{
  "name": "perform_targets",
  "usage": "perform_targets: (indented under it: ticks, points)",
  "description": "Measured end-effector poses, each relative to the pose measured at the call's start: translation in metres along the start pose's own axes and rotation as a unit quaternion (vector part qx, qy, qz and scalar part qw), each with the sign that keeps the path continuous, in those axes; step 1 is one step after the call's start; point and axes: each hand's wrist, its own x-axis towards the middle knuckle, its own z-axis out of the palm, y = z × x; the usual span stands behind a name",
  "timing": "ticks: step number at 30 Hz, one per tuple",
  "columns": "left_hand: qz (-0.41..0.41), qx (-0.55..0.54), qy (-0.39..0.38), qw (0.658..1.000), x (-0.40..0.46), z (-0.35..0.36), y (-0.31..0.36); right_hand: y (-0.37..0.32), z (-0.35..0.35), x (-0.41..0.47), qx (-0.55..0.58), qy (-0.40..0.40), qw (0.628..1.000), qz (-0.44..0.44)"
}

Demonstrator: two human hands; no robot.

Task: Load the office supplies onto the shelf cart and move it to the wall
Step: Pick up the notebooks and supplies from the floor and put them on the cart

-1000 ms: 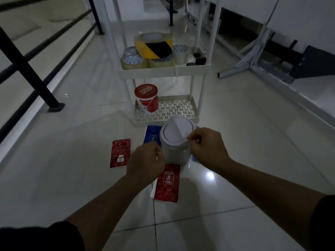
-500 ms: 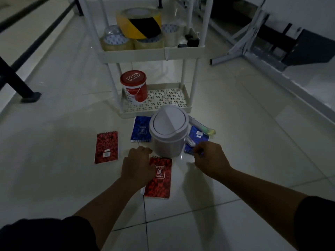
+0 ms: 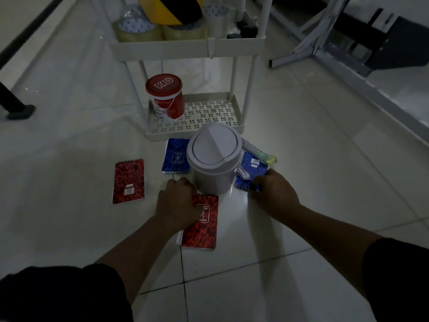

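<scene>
- Far left, on the floor tiles [image 3: 69, 126]: dark railing post foot [image 3: 19, 110], well apart from everything else.
- Red spiral notepad [image 3: 128, 181] lies flat on the floor, alone, left of the main cluster.
- Left hand [image 3: 177, 203] palm-down, fingers curled loosely, resting on the top edge of a second red notepad [image 3: 200, 225] that lies just in front of the bin. Whether the fingers actually grip the pad, cannot tell; fingertips sit near the bin's base.
- Blue notepad [image 3: 175, 156] flat on the floor, just left of and partly behind the bin.
- White shelf cart [image 3: 185, 46] stands beyond the cluster. Upper tray holds clear tape rolls [image 3: 137, 31] with a yellow-and-black tape roll [image 3: 171, 8] atop them, and small dark items at the right end, too dim to identify. Bottom perforated tray carries a red-lidded bucket [image 3: 165, 98] at its left end; remainder of that tray bare.
- White swing-lid bin [image 3: 214, 158] upright on the floor, just in front of the cart's bottom tray, between the two hands.
- Second blue notepad [image 3: 251, 168] right of the bin, partly under it; a yellowish pen-like item [image 3: 267, 156] lies across its far edge.
- Right hand [image 3: 275, 192] knuckles up, fingers pinched around the near corner of that blue pad; grasp looks closed on its spiral edge.
- Far right: grey metal frame legs [image 3: 311, 43] on the floor, well apart.
</scene>
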Motion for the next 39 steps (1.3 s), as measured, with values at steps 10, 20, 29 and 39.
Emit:
perform_targets:
  ticks: [10,20,29,39]
  points:
    - [-0.034,-0.168,-0.105,0.98,0.011,-0.017,0.013,-0.005,-0.009,0.016,-0.158,-0.136,0.974,-0.089]
    - [-0.107,-0.255,-0.105,0.955,0.01,-0.039,0.007,-0.012,-0.029,0.02,-0.152,-0.143,0.975,-0.078]
    - [-0.109,-0.277,-0.053,0.953,-0.003,-0.084,0.011,-0.018,-0.077,0.014,-0.163,-0.019,0.982,-0.097]
    - [-0.122,-0.303,0.052,0.944,-0.034,-0.188,0.028,-0.031,-0.169,-0.009,-0.009,0.155,0.987,-0.039]
